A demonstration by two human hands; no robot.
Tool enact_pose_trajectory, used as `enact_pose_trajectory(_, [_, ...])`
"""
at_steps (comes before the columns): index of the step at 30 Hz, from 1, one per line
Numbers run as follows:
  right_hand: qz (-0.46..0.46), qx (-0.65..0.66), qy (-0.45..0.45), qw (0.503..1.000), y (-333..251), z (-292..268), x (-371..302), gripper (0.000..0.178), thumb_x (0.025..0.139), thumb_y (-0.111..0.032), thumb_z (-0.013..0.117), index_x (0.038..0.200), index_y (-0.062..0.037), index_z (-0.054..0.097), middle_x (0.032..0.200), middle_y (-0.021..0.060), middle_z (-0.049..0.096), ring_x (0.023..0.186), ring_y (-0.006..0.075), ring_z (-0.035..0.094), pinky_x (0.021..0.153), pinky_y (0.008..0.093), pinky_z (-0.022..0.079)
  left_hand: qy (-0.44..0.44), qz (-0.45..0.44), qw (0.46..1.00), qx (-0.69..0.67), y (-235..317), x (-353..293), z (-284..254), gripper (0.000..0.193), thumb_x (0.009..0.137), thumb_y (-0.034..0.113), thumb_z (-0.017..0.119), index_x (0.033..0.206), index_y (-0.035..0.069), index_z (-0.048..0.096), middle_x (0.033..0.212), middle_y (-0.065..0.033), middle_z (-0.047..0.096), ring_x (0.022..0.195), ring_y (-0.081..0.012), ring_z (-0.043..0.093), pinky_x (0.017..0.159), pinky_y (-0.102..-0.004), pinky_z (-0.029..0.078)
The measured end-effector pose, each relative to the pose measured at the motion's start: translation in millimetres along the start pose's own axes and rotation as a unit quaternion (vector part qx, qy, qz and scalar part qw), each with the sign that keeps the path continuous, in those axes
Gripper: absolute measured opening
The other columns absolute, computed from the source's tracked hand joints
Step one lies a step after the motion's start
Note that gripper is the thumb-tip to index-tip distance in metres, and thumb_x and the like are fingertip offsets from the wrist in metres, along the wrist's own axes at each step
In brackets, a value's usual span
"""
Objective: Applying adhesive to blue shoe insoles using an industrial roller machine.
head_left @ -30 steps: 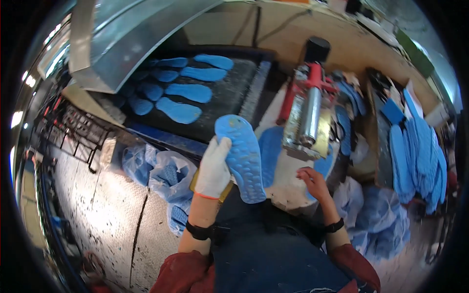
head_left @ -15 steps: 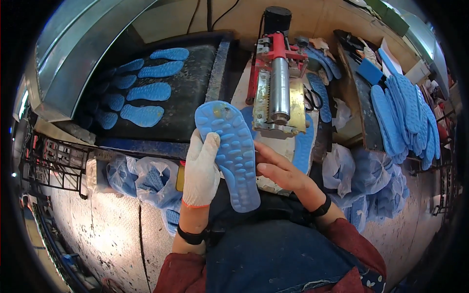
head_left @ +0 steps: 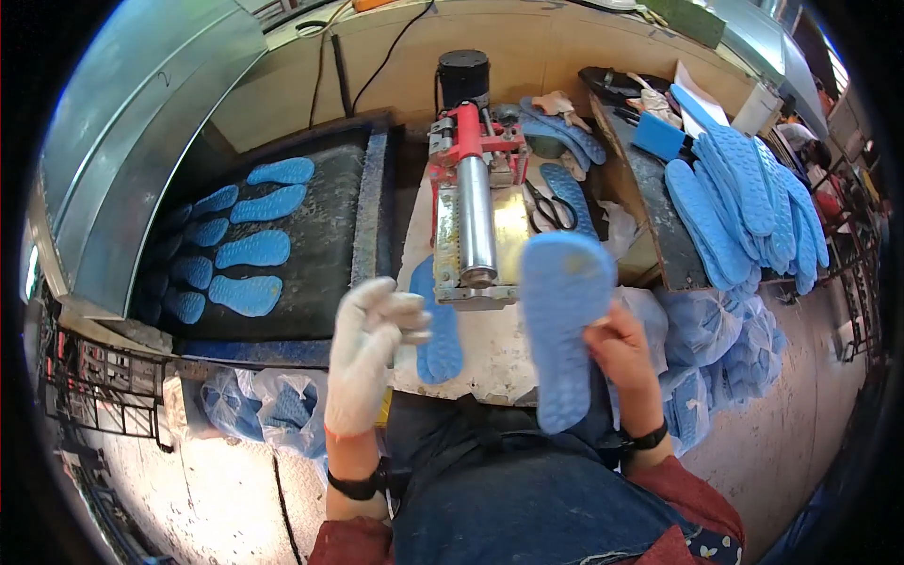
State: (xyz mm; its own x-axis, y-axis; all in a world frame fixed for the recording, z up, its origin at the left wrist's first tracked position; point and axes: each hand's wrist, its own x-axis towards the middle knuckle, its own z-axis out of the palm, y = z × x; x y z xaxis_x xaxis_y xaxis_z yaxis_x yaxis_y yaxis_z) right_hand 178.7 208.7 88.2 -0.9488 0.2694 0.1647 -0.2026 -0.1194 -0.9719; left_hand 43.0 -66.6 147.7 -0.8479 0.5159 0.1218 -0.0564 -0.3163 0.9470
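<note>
Passed across since the earlier frame, the blue sole [head_left: 563, 320] is now gripped by the bare right hand [head_left: 617, 350] alone, upright before the red roller machine [head_left: 474, 212]. Released, the gloved left hand [head_left: 365, 353] is held empty (fingers loosely curled) beside another sole [head_left: 439, 330] lying on the workbench [head_left: 490, 353].

I sit at a pale, worn bench [head_left: 490, 363] against a tan wall [head_left: 395, 66]. A grey metal hood [head_left: 132, 141] slopes over the dark conveyor [head_left: 320, 245] to my left. Below lies speckled concrete floor [head_left: 217, 490].
</note>
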Motion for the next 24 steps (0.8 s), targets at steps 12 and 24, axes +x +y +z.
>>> enact_pose_trajectory(12, [-0.035,-0.189,0.239,0.952,63.6,-55.8,33.0,0.045,0.086,0.006,0.044,0.13,-0.0024,0.053,0.097,0.0046,0.065,0.076,0.0115,0.061,0.067,0.025,0.049,0.259,-0.01,0.849,0.462,-103.0,77.9,-109.1,0.034,0.097,0.031,0.047,0.11,0.003,0.062,0.066,-0.0087,0.059,0.062,-0.021,0.057,0.063,-0.0342,0.045])
enact_pose_trajectory(24, [-0.246,-0.581,0.042,0.775,5.2,5.0,104.1,0.043,0.082,0.0,0.058,0.121,-0.019,0.062,0.114,0.0184,0.062,0.101,0.0285,0.062,0.084,0.0352,0.051,0.0,0.22,0.975,0.043,-44.1,96.6,7.3,0.085,0.093,0.063,0.035,0.148,0.001,0.019,0.154,-0.0169,0.021,0.144,-0.0283,0.016,0.116,-0.043,0.013])
